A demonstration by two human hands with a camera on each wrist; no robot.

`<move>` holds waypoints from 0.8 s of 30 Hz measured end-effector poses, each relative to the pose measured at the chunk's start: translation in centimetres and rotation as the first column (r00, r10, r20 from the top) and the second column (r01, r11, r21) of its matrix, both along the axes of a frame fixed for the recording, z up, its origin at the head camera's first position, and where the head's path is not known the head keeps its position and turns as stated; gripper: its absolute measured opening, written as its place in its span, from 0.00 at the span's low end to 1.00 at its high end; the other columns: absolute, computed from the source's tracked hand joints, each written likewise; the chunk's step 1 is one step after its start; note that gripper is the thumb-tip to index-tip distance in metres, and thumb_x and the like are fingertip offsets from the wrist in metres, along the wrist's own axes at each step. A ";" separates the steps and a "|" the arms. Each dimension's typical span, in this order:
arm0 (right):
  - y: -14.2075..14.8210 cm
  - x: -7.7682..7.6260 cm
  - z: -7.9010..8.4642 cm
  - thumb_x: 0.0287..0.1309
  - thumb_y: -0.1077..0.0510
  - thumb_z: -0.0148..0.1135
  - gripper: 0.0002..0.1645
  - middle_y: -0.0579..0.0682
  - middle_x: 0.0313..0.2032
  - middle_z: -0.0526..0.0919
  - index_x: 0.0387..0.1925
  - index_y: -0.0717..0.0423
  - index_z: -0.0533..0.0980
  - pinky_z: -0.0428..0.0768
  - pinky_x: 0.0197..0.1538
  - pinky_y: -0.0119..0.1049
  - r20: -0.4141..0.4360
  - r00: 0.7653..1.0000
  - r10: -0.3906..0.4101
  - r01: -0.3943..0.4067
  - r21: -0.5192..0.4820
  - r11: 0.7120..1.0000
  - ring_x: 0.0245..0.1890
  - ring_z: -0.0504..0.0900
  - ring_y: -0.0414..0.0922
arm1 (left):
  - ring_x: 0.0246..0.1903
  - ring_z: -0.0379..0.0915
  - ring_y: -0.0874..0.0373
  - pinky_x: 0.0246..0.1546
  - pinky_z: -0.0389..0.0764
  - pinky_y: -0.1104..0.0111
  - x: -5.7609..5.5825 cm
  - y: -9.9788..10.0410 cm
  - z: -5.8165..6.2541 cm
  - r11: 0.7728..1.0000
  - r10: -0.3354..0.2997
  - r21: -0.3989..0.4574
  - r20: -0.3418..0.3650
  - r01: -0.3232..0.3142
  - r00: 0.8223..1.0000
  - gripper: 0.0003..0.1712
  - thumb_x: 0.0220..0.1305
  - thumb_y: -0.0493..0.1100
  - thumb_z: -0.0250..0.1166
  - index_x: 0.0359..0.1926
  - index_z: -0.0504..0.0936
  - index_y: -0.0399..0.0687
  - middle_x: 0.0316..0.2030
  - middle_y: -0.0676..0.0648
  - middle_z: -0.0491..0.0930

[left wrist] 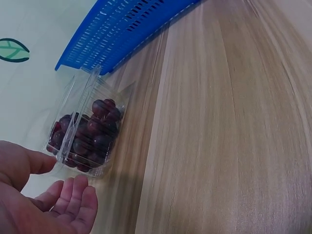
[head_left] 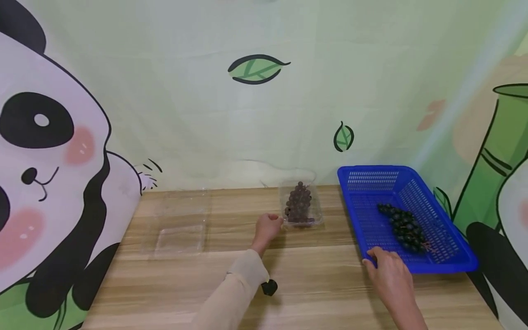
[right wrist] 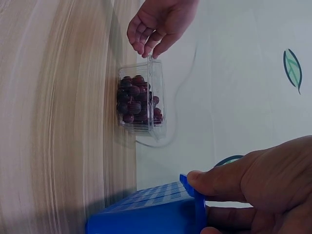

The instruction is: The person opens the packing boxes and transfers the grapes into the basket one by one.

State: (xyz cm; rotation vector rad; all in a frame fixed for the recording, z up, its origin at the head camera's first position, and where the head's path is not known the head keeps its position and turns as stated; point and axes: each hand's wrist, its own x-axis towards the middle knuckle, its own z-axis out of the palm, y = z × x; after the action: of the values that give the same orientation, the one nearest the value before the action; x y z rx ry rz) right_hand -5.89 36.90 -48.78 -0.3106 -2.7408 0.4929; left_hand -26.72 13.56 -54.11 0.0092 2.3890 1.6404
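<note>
A clear plastic box with dark red grapes inside stands near the back of the table, its lid down. At its left corner is my left hand; the thumb and fingertips pinch the rim, as the right wrist view shows. Dark grapes fill the box in the left wrist view. My right hand grips the near left rim of a blue plastic basket, thumb on the rim and fingers around its edge. Inside the basket lies a bunch of black grapes.
A transparent plastic container, hard to make out, lies on the left of the wooden table. Behind the table hangs a green cloth printed with pandas and leaves.
</note>
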 end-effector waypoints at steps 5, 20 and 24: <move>-0.1 0.0 0.0 0.56 0.64 0.74 0.12 0.68 0.37 0.85 0.41 0.65 0.83 0.78 0.41 0.66 -0.016 1.000 0.000 0.000 0.005 1.000 0.41 0.82 0.68 | 0.42 0.83 0.41 0.36 0.83 0.66 -0.4 -0.1 -0.7 0.994 -0.001 0.105 0.058 -0.005 0.998 0.17 0.72 0.36 0.61 0.54 0.80 0.25 0.40 0.36 0.83; 0.0 0.0 -0.1 0.56 0.63 0.74 0.12 0.68 0.37 0.85 0.41 0.65 0.83 0.79 0.41 0.65 -0.005 1.000 -0.009 0.009 0.001 1.000 0.40 0.83 0.68 | 0.24 0.76 0.60 0.32 0.85 0.66 -0.4 0.4 -0.6 0.965 -0.030 0.262 0.128 -0.005 0.991 0.07 0.67 0.28 0.57 0.31 0.79 0.34 0.24 0.46 0.78; 0.0 0.0 -0.1 0.56 0.63 0.74 0.12 0.67 0.37 0.86 0.41 0.64 0.83 0.79 0.40 0.65 -0.006 1.000 -0.004 0.004 0.002 1.000 0.40 0.83 0.68 | 0.22 0.76 0.61 0.32 0.86 0.66 -0.2 0.4 -0.3 0.935 -0.035 0.354 0.179 -0.031 0.983 0.07 0.67 0.26 0.55 0.37 0.79 0.24 0.22 0.46 0.78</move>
State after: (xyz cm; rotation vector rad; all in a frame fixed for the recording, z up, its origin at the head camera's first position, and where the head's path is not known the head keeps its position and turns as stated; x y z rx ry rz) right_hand -5.86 36.90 -48.84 -0.3136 -2.7340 0.4892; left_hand -26.91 14.01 -54.41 -0.0719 1.9311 1.9582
